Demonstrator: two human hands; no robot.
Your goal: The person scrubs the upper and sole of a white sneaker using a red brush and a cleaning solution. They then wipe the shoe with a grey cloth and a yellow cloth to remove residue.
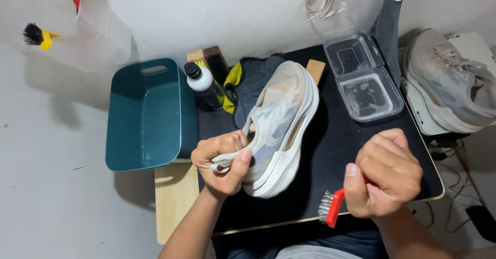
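Left hand [221,162] is closing its grip on the heel of a white shoe [279,127], which is lying on the black-topped desk [351,145]. Right hand [385,175] is gripping a red-handled brush [330,207] in a closed fist, just beside the shoe.

Mesh-cloth shoe [279,119], matt black mat [351,150]

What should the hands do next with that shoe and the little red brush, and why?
Probably bring the right hand leftward so the red brush meets the white shoe. The left hand grips the shoe's heel end, steadying it on the black mat, while the brush sits apart from it, bristles free. The shoe's side looks smudged, so that seems the likely spot.
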